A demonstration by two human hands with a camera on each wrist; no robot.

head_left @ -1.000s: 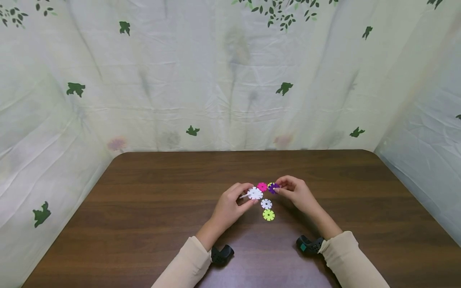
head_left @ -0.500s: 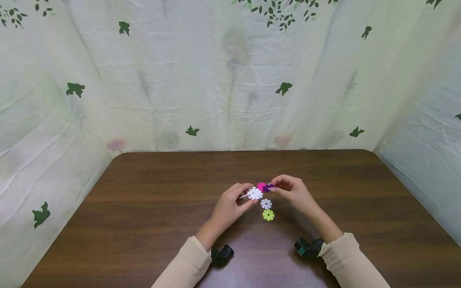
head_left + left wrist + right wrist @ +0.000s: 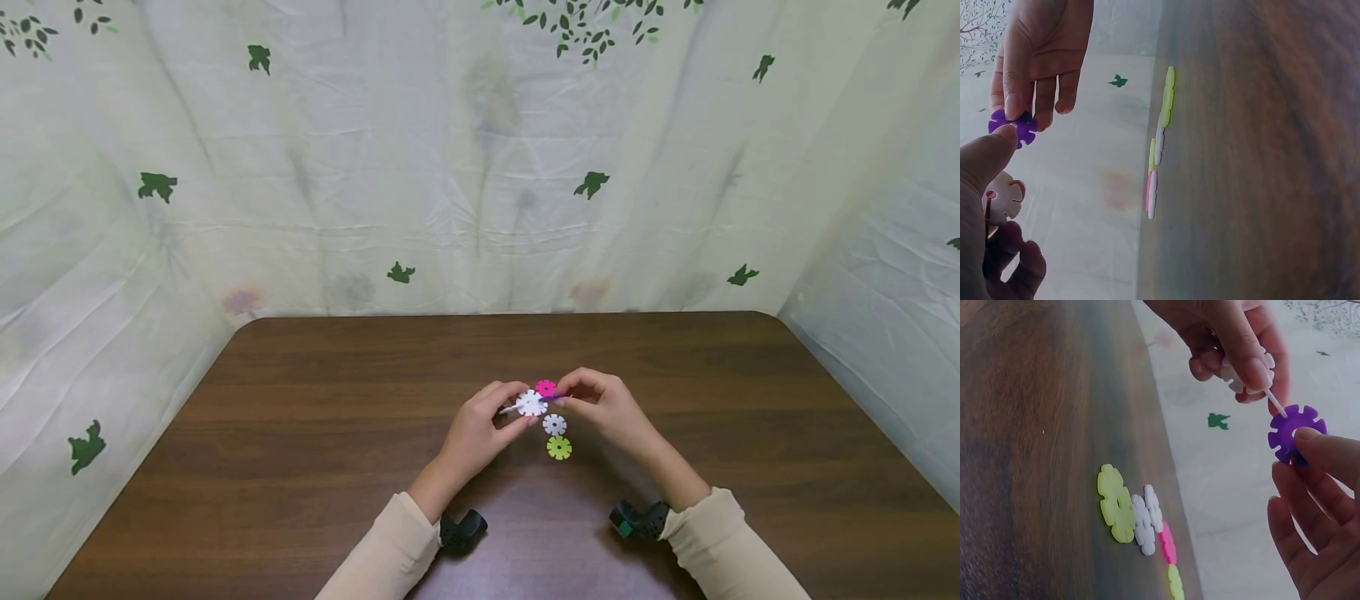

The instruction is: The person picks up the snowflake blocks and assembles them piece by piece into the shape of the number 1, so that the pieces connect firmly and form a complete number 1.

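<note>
My left hand (image 3: 476, 429) holds joined white notched discs (image 3: 531, 404) between thumb and fingers, one facing the head camera and one seen edge-on. My right hand (image 3: 615, 412) pinches a purple notched disc (image 3: 1286, 430) between thumb and fingertips. In the head view the purple disc looks like a thin edge against the right side of the white one. From the right wrist, an edge-on white disc meets the purple rim near a notch; how deep it sits in the slot I cannot tell. Both hands are raised above the table.
On the brown table (image 3: 337, 467) lie a pink disc (image 3: 546, 388), a white disc (image 3: 554, 425) and a yellow-green disc (image 3: 559, 448). Another yellow-green disc (image 3: 1175, 582) and a second white disc (image 3: 1154, 507) show in the right wrist view. A pale leaf-print curtain (image 3: 420, 167) stands behind.
My right hand has moved left with the purple disc, bringing it against the white discs and turning it edge-on to the head camera. The left hand has stayed almost still.
</note>
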